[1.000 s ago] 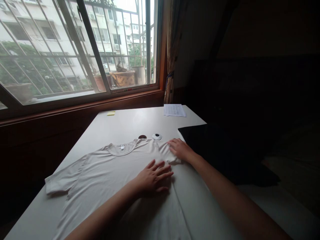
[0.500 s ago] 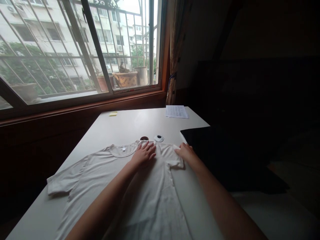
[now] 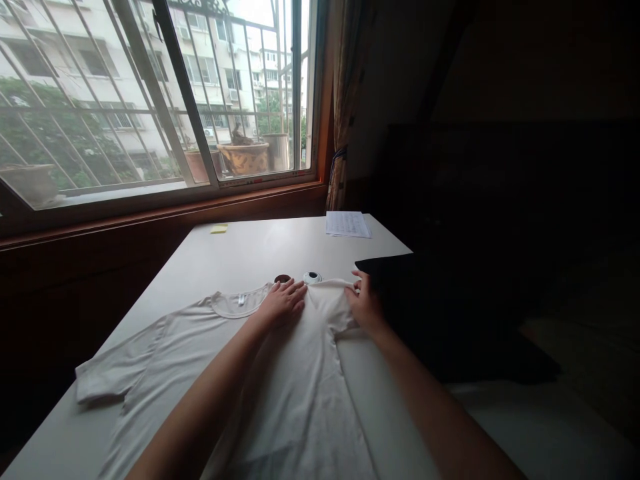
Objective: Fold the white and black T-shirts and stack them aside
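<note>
A white short-sleeved T-shirt (image 3: pixel 295 393) lies spread on the white table (image 3: pixel 255 247), its neckline toward the far side. My left hand (image 3: pixel 283 299) rests flat on the shirt beside the collar, fingers stretched out. At the right sleeve, my right hand (image 3: pixel 367 303) pinches the fabric between thumb and fingers, and the cloth there is raised and pulled into folds. Just beyond the shirt's shoulder are a dark round object (image 3: pixel 282 278) and a white round object with a black centre (image 3: pixel 313 277). My forearms cover part of the shirt's front.
A yellow sticky note (image 3: pixel 219 229) and printed sheets of paper (image 3: pixel 349 225) lie at the table's far end. Dark black cloth (image 3: pixel 430 313) covers the right edge. Behind the table are a barred window (image 3: pixel 190 100) and a tied curtain (image 3: pixel 339 167).
My right hand has turned upward and lifted the sleeve edge, so the cloth bunches near the shoulder. My left hand stays on the shirt. The whole view has shifted slightly.
</note>
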Motion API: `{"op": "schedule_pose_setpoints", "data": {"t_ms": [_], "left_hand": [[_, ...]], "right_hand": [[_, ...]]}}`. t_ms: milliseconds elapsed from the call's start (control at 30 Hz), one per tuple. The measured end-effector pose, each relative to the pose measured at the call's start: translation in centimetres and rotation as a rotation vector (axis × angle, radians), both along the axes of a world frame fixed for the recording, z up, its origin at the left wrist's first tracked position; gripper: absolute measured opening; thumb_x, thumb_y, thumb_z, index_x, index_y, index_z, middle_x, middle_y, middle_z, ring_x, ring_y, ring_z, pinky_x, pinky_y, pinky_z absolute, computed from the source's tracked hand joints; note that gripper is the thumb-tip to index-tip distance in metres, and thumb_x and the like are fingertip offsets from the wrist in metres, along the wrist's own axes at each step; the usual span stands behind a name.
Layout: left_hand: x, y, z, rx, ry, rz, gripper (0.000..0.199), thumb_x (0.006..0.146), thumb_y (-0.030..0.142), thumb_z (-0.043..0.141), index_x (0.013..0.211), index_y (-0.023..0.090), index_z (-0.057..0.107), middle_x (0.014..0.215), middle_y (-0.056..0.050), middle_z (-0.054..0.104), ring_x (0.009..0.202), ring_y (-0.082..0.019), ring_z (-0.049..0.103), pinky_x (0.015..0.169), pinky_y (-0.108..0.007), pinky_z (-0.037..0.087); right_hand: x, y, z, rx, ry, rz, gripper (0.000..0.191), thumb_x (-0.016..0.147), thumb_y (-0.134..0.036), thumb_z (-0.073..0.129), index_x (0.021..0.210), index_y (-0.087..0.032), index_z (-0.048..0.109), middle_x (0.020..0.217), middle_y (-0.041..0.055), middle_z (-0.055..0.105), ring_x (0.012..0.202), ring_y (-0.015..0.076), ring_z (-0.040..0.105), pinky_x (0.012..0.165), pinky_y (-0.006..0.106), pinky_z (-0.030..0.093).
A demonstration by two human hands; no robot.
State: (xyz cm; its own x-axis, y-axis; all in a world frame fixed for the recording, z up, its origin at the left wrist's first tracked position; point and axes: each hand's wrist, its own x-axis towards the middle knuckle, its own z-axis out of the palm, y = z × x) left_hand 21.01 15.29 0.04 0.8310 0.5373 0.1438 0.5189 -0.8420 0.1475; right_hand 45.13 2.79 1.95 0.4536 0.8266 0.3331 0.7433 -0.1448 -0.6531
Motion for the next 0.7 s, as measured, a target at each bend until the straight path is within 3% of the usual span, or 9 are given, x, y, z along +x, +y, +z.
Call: {"op": "schedule_pose_setpoints", "data": {"t_ms": [267,433,567,700], "left_hand": [[-0.2,0.7,-0.6,-0.044,-0.007,0.006,0.054,0.106,0.047,0.031,0.157,0.028,0.036,0.165,-0.005,0.034,0.155,-0.028,0.025,0.124,-0.055,0.022],[-0.1,0.7,-0.6,-0.066,-0.024,0.014,0.055,0.106,0.047,0.033,0.156,0.026,0.038,0.165,-0.006,0.035,0.154,-0.029,0.025,0.124,-0.056,0.021],[-0.2,0.6,-0.7,-0.082,-0.055,0.011,0.054,0.105,0.047,0.036,0.155,0.027,0.039,0.165,-0.006,0.035,0.154,-0.03,0.026,0.124,-0.057,0.02],[-0.5,0.9,-0.8,-0.099,-0.11,-0.007,0.05,0.102,0.045,0.046,0.149,0.027,0.048,0.163,-0.007,0.039,0.153,-0.03,0.027,0.125,-0.058,0.02]], "right_hand": [[-2.9,-1.3,2.4,0.23,-0.021,0.095,0.045,0.097,-0.041,0.043,0.138,-0.022,0.043,0.105,0.0101,0.065,0.081,0.024,0.068,0.074,0.036,0.056],[-4.6,-1.7,3.5,0.239,-0.077,0.152,0.041,0.099,-0.04,0.046,0.136,-0.023,0.045,0.102,0.0083,0.067,0.076,0.0226,0.067,0.067,0.033,0.054],[-6.7,-1.9,4.1,0.268,-0.085,0.234,0.038,0.098,-0.031,0.05,0.135,-0.025,0.046,0.1,0.0063,0.067,0.078,0.0214,0.068,0.071,0.033,0.055],[-9.2,-2.4,4.4,0.237,0.029,0.413,0.043,0.095,-0.024,0.055,0.137,-0.027,0.046,0.102,0.0041,0.068,0.071,0.017,0.066,0.074,0.032,0.057]]}}
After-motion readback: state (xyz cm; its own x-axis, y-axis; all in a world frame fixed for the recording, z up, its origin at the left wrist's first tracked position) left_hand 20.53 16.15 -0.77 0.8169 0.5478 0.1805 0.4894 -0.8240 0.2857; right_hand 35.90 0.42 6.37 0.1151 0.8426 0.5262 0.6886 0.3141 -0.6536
